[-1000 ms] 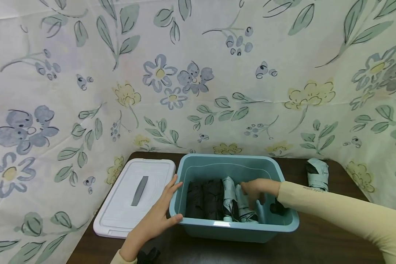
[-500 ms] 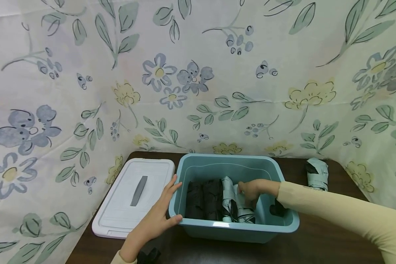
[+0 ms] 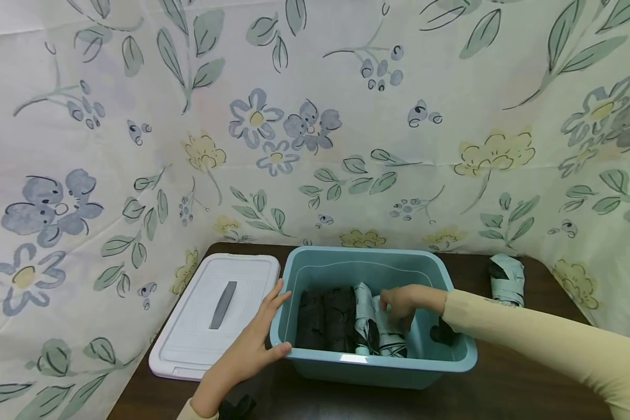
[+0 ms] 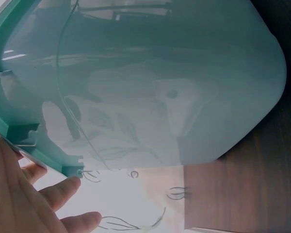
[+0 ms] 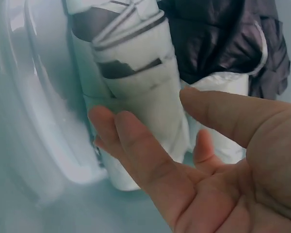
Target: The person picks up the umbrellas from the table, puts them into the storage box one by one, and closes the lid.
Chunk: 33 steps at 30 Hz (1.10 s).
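Observation:
My left hand (image 3: pixel 249 344) rests spread on the left end of a blue-green plastic bin (image 3: pixel 367 367); in the left wrist view, its fingers (image 4: pixel 60 193) lie by the rim. My right hand (image 3: pixel 403 303) reaches down inside the bin, over a folded light-blue umbrella (image 3: pixel 391 343). In the right wrist view, its fingertips lie across this umbrella (image 5: pixel 136 92) and the thumb tip is by its right edge, all uncurled. Another light-blue umbrella (image 3: pixel 364 306) stands directly left, beside two black folded bundles (image 3: pixel 311 321) that look like umbrellas.
Left of the bin lies a white lid (image 3: pixel 189 326) with a grey handle. A further light-blue folded umbrella (image 3: pixel 507 280) lies at the back right of the dark table (image 3: pixel 525 373). Floral cloth (image 3: pixel 367 198) hangs behind.
The right hand and the umbrella under it have shifted slightly left, against the neighbouring light-blue umbrella, then stayed there. The left hand has kept its place on the rim.

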Available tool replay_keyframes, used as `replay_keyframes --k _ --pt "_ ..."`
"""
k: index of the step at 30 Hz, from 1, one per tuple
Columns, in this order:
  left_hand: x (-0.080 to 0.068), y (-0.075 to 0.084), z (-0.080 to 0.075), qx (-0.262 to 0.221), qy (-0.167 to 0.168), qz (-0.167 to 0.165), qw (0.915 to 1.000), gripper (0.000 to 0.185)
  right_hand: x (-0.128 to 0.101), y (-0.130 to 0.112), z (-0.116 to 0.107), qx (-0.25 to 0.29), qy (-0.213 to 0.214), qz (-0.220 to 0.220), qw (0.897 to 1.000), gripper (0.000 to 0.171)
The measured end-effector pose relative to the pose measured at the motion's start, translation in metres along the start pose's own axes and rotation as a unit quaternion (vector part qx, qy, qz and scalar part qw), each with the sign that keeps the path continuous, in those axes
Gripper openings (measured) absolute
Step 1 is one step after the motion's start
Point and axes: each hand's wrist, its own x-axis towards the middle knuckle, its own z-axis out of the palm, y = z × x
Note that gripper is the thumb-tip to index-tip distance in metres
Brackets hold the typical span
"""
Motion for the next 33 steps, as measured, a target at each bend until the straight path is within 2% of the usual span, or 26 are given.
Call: replay_keyframes --k 5,13,24,29,33 --pt "0.0 0.0 -0.001 0.002 0.002 0.001 1.0 0.081 -0.006 -0.005 -0.009 -0.053 0.02 -0.026 0.998 0.025" --pt "-0.001 0.0 -0.001 0.0 0.003 0.004 1.0 0.081 -0.022 -0.018 -0.03 -0.061 0.019 -0.067 0.996 0.03" --pt "-0.002 0.0 0.0 -0.002 0.008 0.006 1.0 0.08 -0.048 -0.028 -0.049 -0.015 0.02 -0.143 0.989 0.03" --pt "-0.001 0.0 0.0 -0.004 0.009 0.004 0.9999 0.08 -0.052 -0.024 -0.054 0.023 0.02 -0.174 0.984 0.035" --pt "-0.001 0.001 0.0 -0.002 0.005 0.003 1.0 0.08 -0.058 -0.019 -0.059 0.031 0.022 -0.188 0.981 0.042"
